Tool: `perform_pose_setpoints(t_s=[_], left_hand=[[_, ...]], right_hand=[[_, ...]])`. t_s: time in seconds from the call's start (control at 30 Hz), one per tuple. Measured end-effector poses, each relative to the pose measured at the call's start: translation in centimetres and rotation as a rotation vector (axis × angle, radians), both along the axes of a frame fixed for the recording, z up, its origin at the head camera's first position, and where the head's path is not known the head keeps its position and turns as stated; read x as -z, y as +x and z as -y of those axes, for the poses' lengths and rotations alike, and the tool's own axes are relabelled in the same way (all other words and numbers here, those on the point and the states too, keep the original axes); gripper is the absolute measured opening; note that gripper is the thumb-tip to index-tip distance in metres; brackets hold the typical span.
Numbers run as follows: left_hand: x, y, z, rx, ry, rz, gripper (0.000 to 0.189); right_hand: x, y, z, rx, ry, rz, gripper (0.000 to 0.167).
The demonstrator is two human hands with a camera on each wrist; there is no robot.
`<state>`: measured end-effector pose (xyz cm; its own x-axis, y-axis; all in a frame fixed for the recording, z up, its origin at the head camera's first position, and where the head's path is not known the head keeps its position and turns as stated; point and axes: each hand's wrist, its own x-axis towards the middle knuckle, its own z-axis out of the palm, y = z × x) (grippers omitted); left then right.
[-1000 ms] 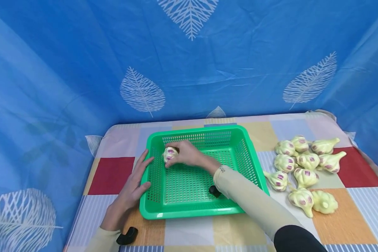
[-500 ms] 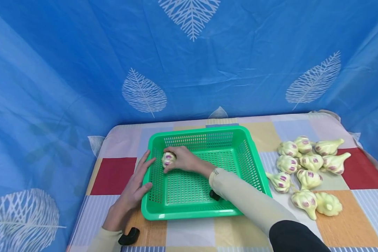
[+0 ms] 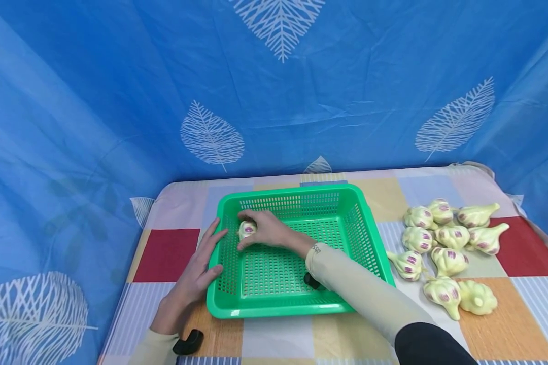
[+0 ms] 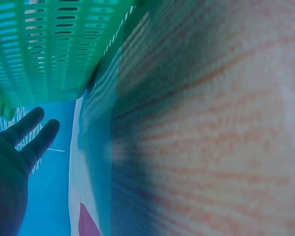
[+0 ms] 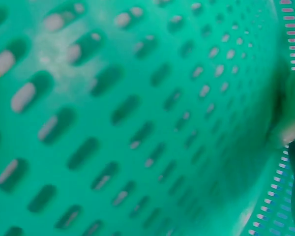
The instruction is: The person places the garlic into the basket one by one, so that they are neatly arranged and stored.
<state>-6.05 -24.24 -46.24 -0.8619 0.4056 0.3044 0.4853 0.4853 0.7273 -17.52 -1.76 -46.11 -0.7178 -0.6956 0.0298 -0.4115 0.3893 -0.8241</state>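
Note:
A garlic bulb [image 3: 246, 230] with purple marks sits at the left end of the green basket [image 3: 283, 310]. Around it my right hand [image 3: 267, 229] reaches, thumb and fingers spread wide, with a small gap showing between thumb and bulb. In the right wrist view the basket floor [image 5: 137, 113] fills most of the picture, and only a bit of the bulb [image 5: 292, 132] shows at the right edge. Fingers extended, my left hand [image 3: 196, 271] rests against the basket's left rim. The left wrist view has that hand [image 4: 10, 162] beside the basket's outer wall [image 4: 54, 54].
Several garlic bulbs [image 3: 449, 261] lie in a loose group on the checked tablecloth [image 3: 278, 337], right of the basket. A blue curtain [image 3: 274, 111] with white leaf prints hangs behind and along the sides. Black wrist mounts [image 3: 189, 342] sit on the forearms.
My right hand has carried the garlic bulb left and down in the basket, then its thumb and fingers have spread apart from it. The left hand stays at the rim.

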Motion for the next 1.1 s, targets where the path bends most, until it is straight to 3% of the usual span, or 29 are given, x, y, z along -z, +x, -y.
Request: perform_pose_setpoints(t_s=[0.43, 0.87, 1.1], left_hand=[[0.1, 0.1, 0.0, -0.005, -0.013, -0.011, 0.076], [0.3, 0.5, -0.3, -0.028, -0.032, -0.010, 0.076], [0.5, 0.4, -0.3, -0.032, -0.027, -0.011, 0.076]], right_hand=[[-2.8, 0.0, -0.9, 0.008, 0.052, -0.018, 0.081], [-9.3, 1.1, -5.9, -0.059, 0.122, -0.040, 0.073], [-12.6, 2.6, -9.1, -0.120, 0.318, -0.205, 0.090]])
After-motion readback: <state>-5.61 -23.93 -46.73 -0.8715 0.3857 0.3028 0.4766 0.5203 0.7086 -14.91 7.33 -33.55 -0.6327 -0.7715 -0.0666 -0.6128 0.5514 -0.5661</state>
